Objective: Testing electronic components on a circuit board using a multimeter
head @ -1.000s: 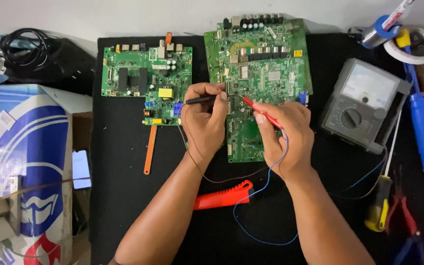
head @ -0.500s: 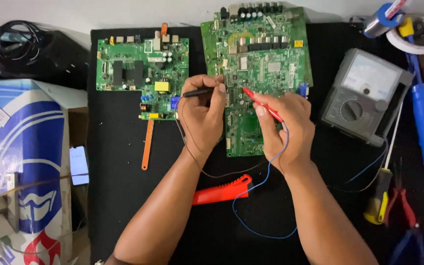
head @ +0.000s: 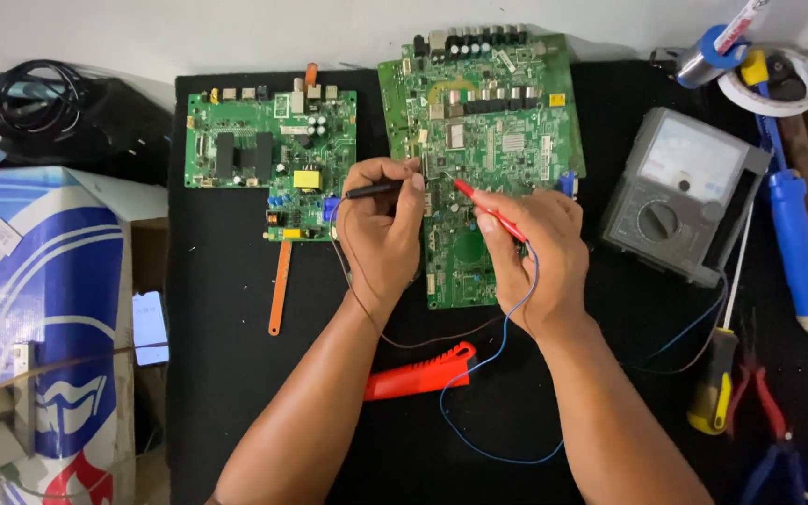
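Head view showed the left hand (head: 381, 234) gripping a black probe (head: 373, 190) and the right hand (head: 535, 252) gripping a red probe (head: 488, 210), both tips on the big green board (head: 507, 122) between them, testing not finished.

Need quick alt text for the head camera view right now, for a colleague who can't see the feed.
Two hands press meter probes onto a large green circuit board on a black mat: the left hand holds a black probe, the right hand a red probe. A grey analog multimeter sits to the right, a smaller green board to the left.
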